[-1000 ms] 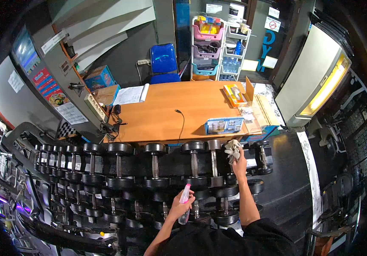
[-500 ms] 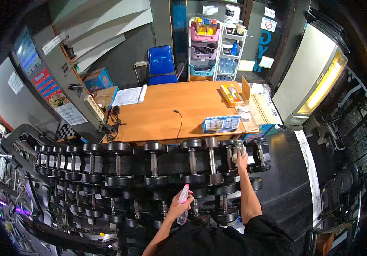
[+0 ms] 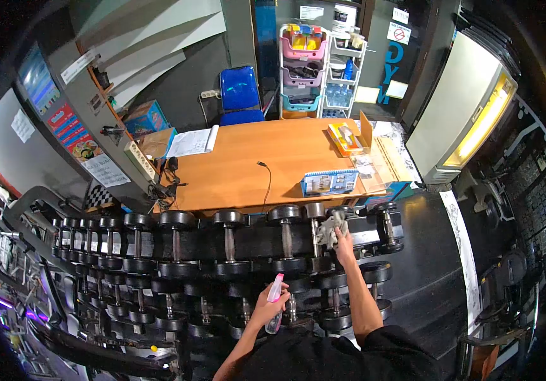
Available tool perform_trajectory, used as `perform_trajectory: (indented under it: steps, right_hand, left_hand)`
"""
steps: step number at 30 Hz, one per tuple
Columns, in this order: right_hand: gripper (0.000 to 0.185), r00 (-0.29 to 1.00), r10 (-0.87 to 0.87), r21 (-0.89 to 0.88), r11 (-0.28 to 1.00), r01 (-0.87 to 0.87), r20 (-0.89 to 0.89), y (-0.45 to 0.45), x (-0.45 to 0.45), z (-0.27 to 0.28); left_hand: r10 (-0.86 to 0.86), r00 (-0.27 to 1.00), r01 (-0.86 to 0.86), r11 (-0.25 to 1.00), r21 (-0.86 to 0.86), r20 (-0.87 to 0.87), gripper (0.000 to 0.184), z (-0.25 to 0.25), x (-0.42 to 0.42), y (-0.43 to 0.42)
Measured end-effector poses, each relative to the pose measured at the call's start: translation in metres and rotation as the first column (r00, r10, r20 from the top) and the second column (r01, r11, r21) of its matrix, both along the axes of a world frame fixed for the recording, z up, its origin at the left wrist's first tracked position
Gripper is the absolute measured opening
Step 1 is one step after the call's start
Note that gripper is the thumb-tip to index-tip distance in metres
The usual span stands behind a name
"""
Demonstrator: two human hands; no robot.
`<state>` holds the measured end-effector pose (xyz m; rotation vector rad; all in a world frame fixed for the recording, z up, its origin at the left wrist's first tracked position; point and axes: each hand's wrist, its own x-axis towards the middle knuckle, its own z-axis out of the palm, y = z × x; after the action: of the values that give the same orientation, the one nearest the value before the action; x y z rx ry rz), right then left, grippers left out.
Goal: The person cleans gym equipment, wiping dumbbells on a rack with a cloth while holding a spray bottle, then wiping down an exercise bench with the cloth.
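My left hand is wrapped round a clear spray bottle with a pink and white top, held upright in front of my body. Bunched in my right hand is a grey cloth, which lies over a dumbbell on the upper rack row and hides most of it. Just left of the cloth stands a grey metal dumbbell. Farther left is a black dumbbell with a bare metal handle, and at the right end of the row sits another black dumbbell.
Below runs a second row of dumbbells. Behind the rack stands a wooden desk with a calendar, an open notebook and a cable. A lit fridge is at the right, and a blue chair stands behind the desk.
My right hand has moved left with the cloth, toward the grey metal dumbbell, and more of the cloth shows. My left hand and the spray bottle have barely moved.
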<state>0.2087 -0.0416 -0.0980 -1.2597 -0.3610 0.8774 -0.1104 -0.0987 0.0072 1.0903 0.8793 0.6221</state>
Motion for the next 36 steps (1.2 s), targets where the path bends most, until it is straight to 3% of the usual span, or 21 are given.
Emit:
perform_trajectory:
  steps: [1, 4, 6, 10, 11, 12, 14, 16, 18, 20, 22, 23, 24, 27, 31, 32, 36]
  right_hand:
    - [0.029, 1.000, 0.000, 0.000, 1.000, 0.000, -0.001, 0.000, 0.000, 0.001]
    - [0.024, 0.907, -0.012, 0.093, 0.994, 0.056, -0.422, 0.008, 0.005, 0.000]
    - [0.024, 0.899, -0.038, 0.130, 0.986, 0.105, -0.435, 0.015, 0.018, 0.005]
    - [0.027, 0.937, -0.241, 0.100, 0.957, 0.273, -0.252, 0.016, 0.024, 0.027]
    - [0.033, 0.918, -0.364, 0.048, 0.925, 0.376, -0.158, 0.017, 0.025, 0.027]
    - [0.033, 0.918, -0.366, 0.046, 0.925, 0.377, -0.156, 0.015, 0.025, 0.027]
    - [0.042, 0.868, -0.497, 0.249, 0.838, 0.485, -0.017, 0.008, 0.021, 0.034]
    - [0.048, 0.865, -0.501, 0.230, 0.841, 0.489, -0.006, -0.003, 0.016, 0.035]
    - [0.047, 0.871, -0.436, 0.184, 0.897, 0.401, 0.225, -0.014, 0.011, 0.031]
    - [0.045, 0.871, -0.388, 0.125, 0.922, 0.367, 0.301, -0.024, -0.003, 0.034]
    - [0.042, 0.766, -0.114, -0.009, 0.988, 0.154, 0.632, -0.031, -0.018, 0.040]
    - [0.040, 0.728, -0.057, -0.075, 0.986, 0.148, 0.683, -0.031, -0.032, 0.050]
    - [0.043, 0.695, 0.121, -0.254, 0.963, 0.092, 0.708, -0.033, -0.042, 0.061]
    - [0.044, 0.559, 0.378, -0.404, 0.911, -0.082, 0.738, -0.030, -0.055, 0.033]
    - [0.038, 0.523, 0.384, -0.466, 0.884, 0.028, 0.761, -0.031, -0.060, 0.045]
    - [0.041, 0.492, 0.308, -0.369, 0.929, 0.028, 0.814, -0.033, -0.058, 0.046]
    - [0.035, 0.543, 0.269, -0.362, 0.930, 0.070, 0.796, -0.036, -0.057, 0.065]
  left_hand:
    - [-0.011, 1.000, 0.012, 0.999, 0.030, -0.012, 0.024, 0.002, 0.000, 0.001]
    - [-0.005, 0.999, 0.007, 0.998, 0.059, -0.033, 0.024, 0.010, -0.001, 0.004]
    - [0.007, 0.999, -0.004, 0.998, 0.058, -0.040, 0.024, 0.010, -0.003, 0.003]
    - [0.031, 0.999, -0.028, 0.997, 0.067, -0.045, 0.022, 0.008, -0.010, 0.003]
    - [0.036, 0.998, -0.032, 0.997, 0.069, -0.047, 0.022, 0.010, -0.011, 0.003]
    - [0.035, 0.998, -0.032, 0.997, 0.066, -0.045, 0.022, 0.010, -0.012, 0.002]
    - [0.025, 0.998, -0.022, 0.998, 0.055, -0.063, 0.021, 0.013, -0.013, 0.002]
    - [0.030, 0.998, -0.028, 0.998, 0.054, -0.054, 0.021, 0.015, -0.012, 0.001]
    - [0.037, 0.998, -0.035, 0.998, 0.054, -0.043, 0.021, 0.015, -0.010, 0.001]
    - [0.026, 0.999, -0.026, 0.999, 0.025, -0.028, 0.021, 0.012, -0.009, 0.002]
    - [0.027, 1.000, -0.026, 0.999, 0.031, -0.016, 0.022, 0.007, -0.010, 0.000]
    - [0.024, 1.000, -0.023, 0.999, 0.042, -0.004, 0.022, 0.004, -0.010, 0.000]
    - [0.025, 1.000, -0.025, 0.999, 0.039, -0.003, 0.022, 0.002, -0.012, -0.001]
    - [0.022, 1.000, -0.022, 0.998, 0.051, 0.009, 0.022, 0.000, -0.017, -0.002]
    - [0.061, 0.998, -0.061, 0.997, 0.042, -0.010, 0.021, 0.006, -0.030, -0.002]
    - [0.070, 0.997, -0.070, 0.997, 0.031, -0.018, 0.021, 0.006, -0.034, -0.002]
    - [0.060, 0.998, -0.059, 0.997, 0.040, -0.018, 0.020, -0.004, -0.045, 0.002]
